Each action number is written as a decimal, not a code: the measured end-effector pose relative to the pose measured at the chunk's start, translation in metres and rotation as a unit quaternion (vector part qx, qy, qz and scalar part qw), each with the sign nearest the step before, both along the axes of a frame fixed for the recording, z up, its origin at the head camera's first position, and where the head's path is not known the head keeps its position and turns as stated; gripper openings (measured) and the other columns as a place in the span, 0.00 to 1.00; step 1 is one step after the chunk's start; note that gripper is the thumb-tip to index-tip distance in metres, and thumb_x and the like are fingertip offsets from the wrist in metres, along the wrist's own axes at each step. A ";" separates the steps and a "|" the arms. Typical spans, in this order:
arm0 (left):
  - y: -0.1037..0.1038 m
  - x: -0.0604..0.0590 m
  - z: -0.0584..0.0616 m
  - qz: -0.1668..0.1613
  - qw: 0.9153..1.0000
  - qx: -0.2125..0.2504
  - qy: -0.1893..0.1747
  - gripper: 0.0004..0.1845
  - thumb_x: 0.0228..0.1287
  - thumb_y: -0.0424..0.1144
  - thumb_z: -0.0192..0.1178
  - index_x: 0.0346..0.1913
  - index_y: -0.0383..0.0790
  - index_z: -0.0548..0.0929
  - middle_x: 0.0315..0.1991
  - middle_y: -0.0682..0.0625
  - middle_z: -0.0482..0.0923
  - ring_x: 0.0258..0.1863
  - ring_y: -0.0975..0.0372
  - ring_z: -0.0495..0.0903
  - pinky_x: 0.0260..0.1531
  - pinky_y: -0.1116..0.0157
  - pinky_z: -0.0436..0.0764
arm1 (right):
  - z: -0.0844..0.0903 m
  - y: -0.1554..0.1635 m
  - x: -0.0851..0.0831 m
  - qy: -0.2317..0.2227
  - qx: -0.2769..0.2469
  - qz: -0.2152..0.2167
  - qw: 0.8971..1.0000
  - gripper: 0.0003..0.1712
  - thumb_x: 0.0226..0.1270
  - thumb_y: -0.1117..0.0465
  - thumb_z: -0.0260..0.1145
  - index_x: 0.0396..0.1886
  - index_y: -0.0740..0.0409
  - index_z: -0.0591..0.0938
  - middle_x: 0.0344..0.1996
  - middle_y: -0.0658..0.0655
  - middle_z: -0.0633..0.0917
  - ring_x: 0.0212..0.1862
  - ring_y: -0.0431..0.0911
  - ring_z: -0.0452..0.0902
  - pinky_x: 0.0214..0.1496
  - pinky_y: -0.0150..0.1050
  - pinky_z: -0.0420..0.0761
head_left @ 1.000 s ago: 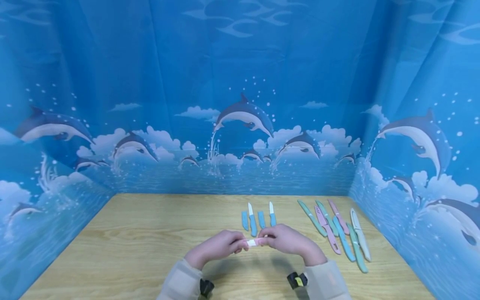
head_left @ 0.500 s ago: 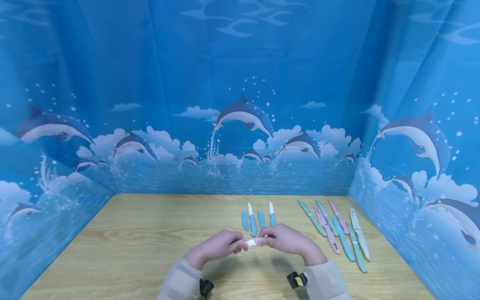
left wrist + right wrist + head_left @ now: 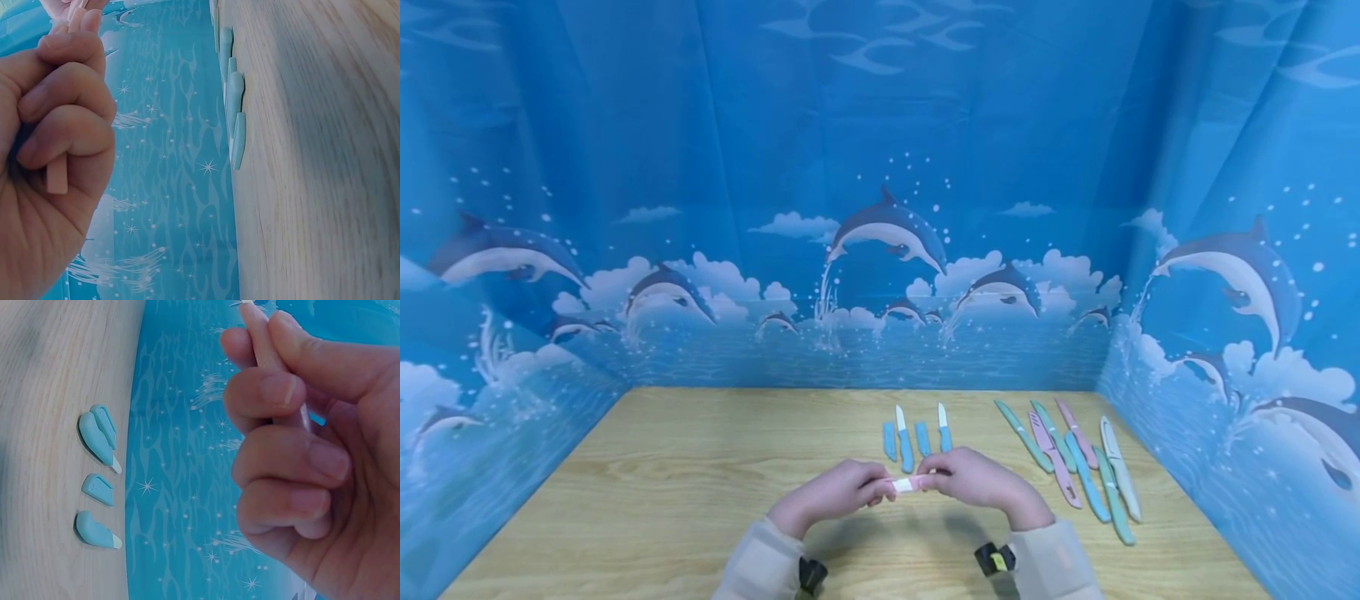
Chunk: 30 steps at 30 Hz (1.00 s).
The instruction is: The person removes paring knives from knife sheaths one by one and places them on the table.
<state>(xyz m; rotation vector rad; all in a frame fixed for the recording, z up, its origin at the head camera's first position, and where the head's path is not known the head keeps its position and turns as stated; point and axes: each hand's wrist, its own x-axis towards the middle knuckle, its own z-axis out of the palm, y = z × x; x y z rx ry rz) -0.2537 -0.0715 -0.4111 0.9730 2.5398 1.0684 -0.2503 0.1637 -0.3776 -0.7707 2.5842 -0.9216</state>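
Observation:
Above the table's near middle, both hands hold a small pink paring knife, its white blade showing between them. My right hand grips the pink handle, fingers curled round it. The left hand holds the pink sheath at the blade's tip side; its flat end sticks out below the curled fingers. Beyond the hands lie two blue paring knives, one at left and one at right, white blades bare and pointing away. Each has a blue sheath on its left, the first and the second.
On the right of the wooden table lies a group of several knives, among them a green one, a pink one, a blue one and a white one. A blue dolphin-print curtain encloses the back and sides.

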 end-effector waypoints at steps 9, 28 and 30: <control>0.000 -0.001 0.000 0.000 1.000 -0.001 0.001 0.16 0.70 0.46 0.55 0.35 0.35 0.81 0.21 0.58 0.71 0.17 0.70 0.62 0.19 0.74 0.64 | 0.001 0.000 0.000 0.000 -0.001 -0.002 1.000 0.11 0.72 0.51 0.59 0.37 0.49 0.84 0.17 0.47 0.69 0.20 0.41 0.58 0.23 0.34 0.64; 0.000 0.000 0.002 0.000 1.000 0.001 -0.002 0.15 0.71 0.45 0.55 0.35 0.36 0.81 0.21 0.59 0.70 0.18 0.70 0.62 0.19 0.74 0.65 | 0.002 0.002 0.000 0.001 -0.001 0.005 1.000 0.12 0.72 0.50 0.59 0.37 0.52 0.84 0.16 0.47 0.69 0.20 0.41 0.58 0.23 0.34 0.64; 0.000 0.000 0.001 0.000 1.000 0.001 -0.001 0.14 0.71 0.45 0.55 0.35 0.36 0.81 0.21 0.59 0.71 0.18 0.70 0.62 0.19 0.74 0.65 | 0.002 0.003 0.000 0.003 0.000 0.006 1.000 0.11 0.72 0.51 0.59 0.36 0.50 0.83 0.16 0.46 0.69 0.19 0.40 0.58 0.23 0.33 0.64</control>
